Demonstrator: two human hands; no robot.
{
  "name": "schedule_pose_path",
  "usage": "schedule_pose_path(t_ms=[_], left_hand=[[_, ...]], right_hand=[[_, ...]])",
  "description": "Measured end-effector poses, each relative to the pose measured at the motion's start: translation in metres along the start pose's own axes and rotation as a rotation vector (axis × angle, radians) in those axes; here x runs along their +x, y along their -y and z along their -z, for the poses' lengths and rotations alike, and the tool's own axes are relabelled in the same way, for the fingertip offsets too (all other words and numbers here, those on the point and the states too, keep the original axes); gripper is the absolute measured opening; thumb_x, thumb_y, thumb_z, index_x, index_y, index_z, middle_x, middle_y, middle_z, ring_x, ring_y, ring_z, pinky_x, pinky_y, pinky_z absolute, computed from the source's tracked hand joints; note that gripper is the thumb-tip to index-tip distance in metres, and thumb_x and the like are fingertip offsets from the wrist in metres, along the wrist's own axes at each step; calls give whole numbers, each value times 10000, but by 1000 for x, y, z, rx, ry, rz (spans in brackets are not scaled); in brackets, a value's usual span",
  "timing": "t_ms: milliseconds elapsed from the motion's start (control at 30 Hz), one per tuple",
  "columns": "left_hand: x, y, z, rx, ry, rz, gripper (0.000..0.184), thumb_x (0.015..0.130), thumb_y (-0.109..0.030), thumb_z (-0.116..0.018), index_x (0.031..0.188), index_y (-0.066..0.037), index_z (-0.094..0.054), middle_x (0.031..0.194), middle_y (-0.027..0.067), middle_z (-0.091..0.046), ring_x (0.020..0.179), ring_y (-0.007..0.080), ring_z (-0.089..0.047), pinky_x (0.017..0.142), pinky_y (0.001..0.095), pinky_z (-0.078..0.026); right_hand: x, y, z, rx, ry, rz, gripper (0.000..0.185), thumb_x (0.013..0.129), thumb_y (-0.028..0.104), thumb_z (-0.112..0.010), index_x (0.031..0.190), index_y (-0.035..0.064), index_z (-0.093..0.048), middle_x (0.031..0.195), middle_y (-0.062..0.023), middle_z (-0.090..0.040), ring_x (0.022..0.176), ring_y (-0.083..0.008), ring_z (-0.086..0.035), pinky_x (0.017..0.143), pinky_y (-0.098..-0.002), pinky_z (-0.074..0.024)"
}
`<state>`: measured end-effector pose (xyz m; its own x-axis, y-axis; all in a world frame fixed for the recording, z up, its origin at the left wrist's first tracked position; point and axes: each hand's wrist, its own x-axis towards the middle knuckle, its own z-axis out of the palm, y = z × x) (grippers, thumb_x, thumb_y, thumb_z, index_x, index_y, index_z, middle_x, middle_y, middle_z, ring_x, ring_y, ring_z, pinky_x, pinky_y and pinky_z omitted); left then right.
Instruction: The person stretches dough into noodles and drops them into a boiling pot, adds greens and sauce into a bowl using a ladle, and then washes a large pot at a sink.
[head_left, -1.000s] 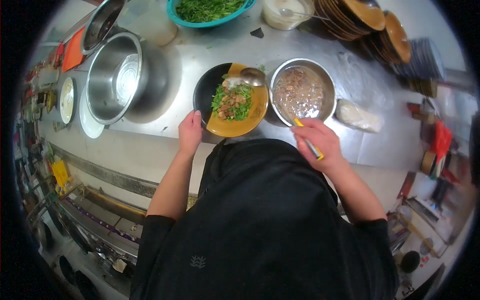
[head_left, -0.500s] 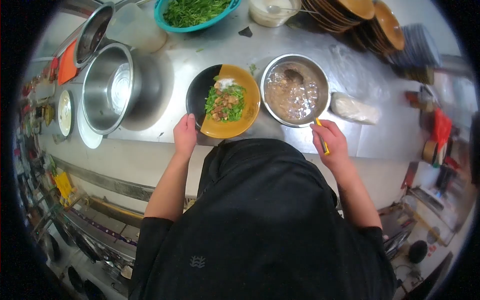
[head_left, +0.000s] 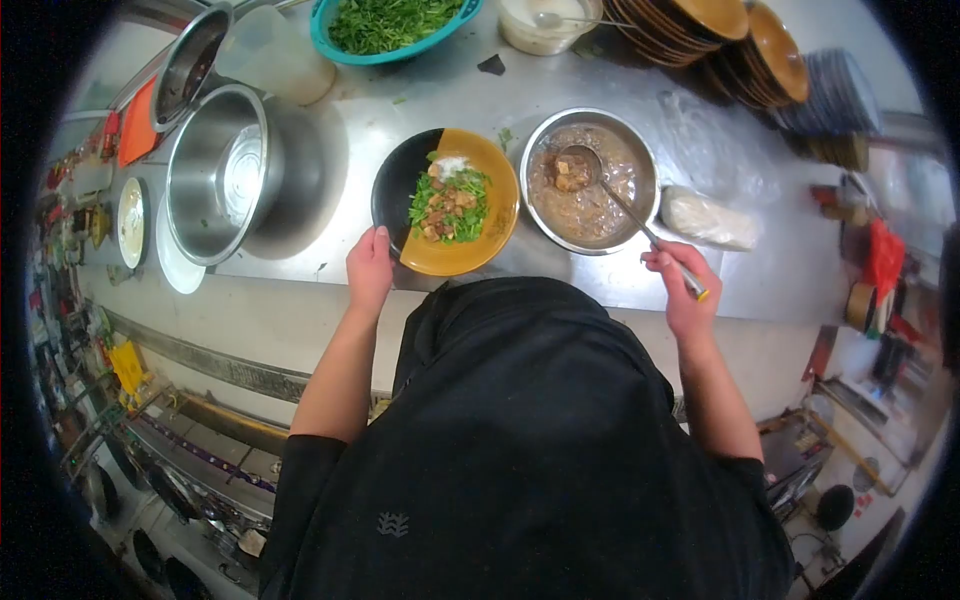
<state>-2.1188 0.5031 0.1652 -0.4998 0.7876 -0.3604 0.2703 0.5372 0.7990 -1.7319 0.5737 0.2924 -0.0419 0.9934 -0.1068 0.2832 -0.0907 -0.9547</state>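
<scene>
My left hand (head_left: 370, 268) is closed on the near-left rim of a black-and-orange bowl (head_left: 500, 205). Chopped greens (head_left: 470, 228), brown diced pieces (head_left: 450, 203) and a small white heap lie inside that bowl. In my right hand (head_left: 688, 285) is a ladle (head_left: 626, 210), gripped by its yellow-tipped handle. The ladle's head, holding brown chunks, sits at the surface of a brown soup (head_left: 600, 215) in a round steel basin (head_left: 655, 190).
A large steel bowl (head_left: 195, 225) stands left on the steel counter (head_left: 350, 130). Behind are a teal basin of chopped greens (head_left: 312, 30), a white tub with a spoon (head_left: 525, 42), and stacked brown bowls (head_left: 720, 15). A wrapped package (head_left: 710, 218) lies right of the soup.
The ladle's head has come up from the soup with chunks in it. My right hand has shifted slightly right and down. The left hand and its bowl have stayed put.
</scene>
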Motion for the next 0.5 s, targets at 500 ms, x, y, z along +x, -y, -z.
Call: schedule_pose_path(t_ms=[500], left_hand=[[2,6,2,17,31,11,303,946,-232,-430,883,9,-602,620,13,-548,517,77,-464,503,239,-402]], right_hand=[[-6,11,4,-406,166,437,147,759,-20,-612,905,-1,-628,857,-139,-632,793,-243,-614,707,-301,-485]])
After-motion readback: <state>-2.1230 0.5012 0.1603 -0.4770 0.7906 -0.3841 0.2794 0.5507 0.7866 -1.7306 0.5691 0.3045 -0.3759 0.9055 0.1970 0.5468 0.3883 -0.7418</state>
